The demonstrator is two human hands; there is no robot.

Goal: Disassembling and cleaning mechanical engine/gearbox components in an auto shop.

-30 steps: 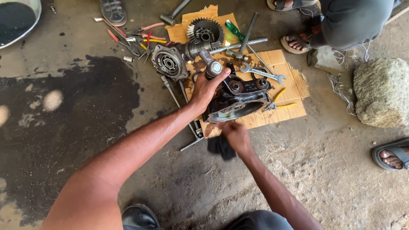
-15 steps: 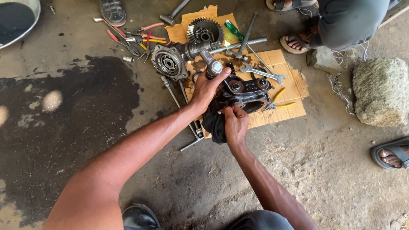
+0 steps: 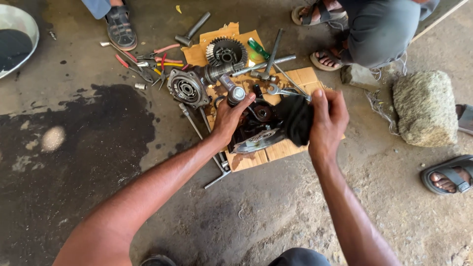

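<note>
Both hands are down on the greasy black engine casing (image 3: 256, 129) that sits on a torn sheet of cardboard (image 3: 290, 148) on the concrete floor. His left hand (image 3: 230, 118) grips the casing's upper edge, fingers curled over it, thumb up near a silver-capped shaft (image 3: 235, 93). His right hand (image 3: 327, 120) is clenched around a black rag (image 3: 295, 118) — pressed against the casing's right side. Just behind lie a large toothed gear (image 3: 225, 50), a round bearing housing (image 3: 187, 89), spanners (image 3: 283, 91) and a hammer (image 3: 192, 30). Red-handled pliers (image 3: 143, 66) are scattered to the left — beside a dark oil stain (image 3: 74, 143). Another person crouches at the far side, sandalled foot (image 3: 327, 58) near a rough stone (image 3: 426, 108).
</note>
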